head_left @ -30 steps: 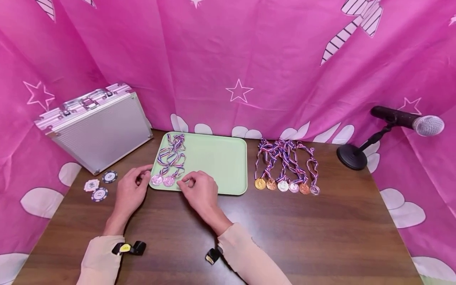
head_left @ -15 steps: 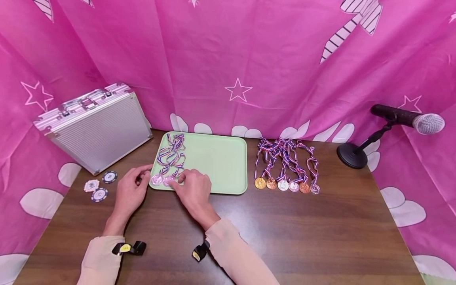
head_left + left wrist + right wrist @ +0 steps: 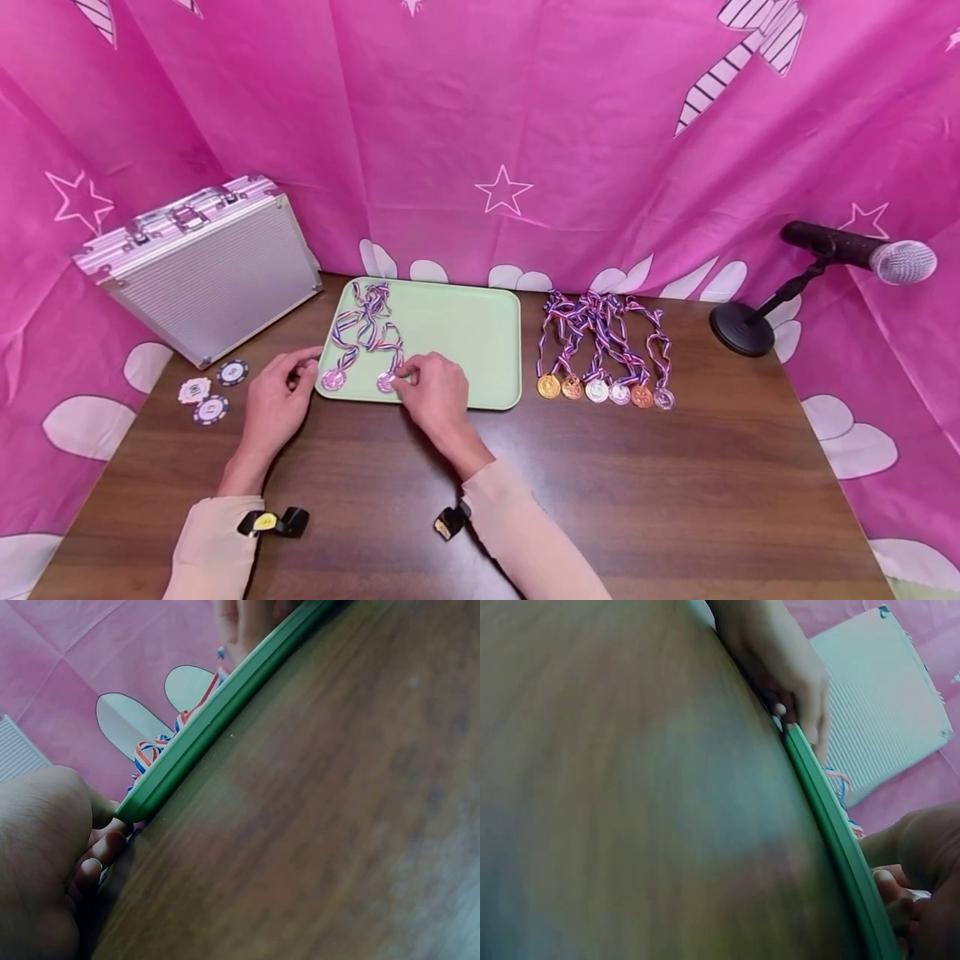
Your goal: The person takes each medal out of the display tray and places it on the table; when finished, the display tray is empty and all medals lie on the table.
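In the head view a pale green tray [image 3: 480, 350] lies on the wooden table, with two medals on striped ribbons along its left side. The left medal [image 3: 333, 379] lies flat near the front left corner. My right hand [image 3: 435, 392] pinches the other medal [image 3: 386, 382] at its right edge, close over the tray's front part. Its ribbon [image 3: 392, 346] trails back to a tangle with the first ribbon. My left hand [image 3: 279, 396] grips the tray's left front corner; the left wrist view shows the thumb [image 3: 101, 810] against the rim and curled fingers [image 3: 101, 855] beside it.
Right of the tray lies a row of several medals [image 3: 596, 390] with bunched ribbons. A microphone on a stand [image 3: 742, 327] is at the far right. A silver case [image 3: 217, 275] stands at the left, with poker chips [image 3: 211, 409] before it. A pink curtain [image 3: 435, 125] hangs behind.
My right hand first moved left onto the second medal, then slid right with it, widening the gap between the two medals. Its ribbon shifted along. My left hand stayed at the tray's corner.
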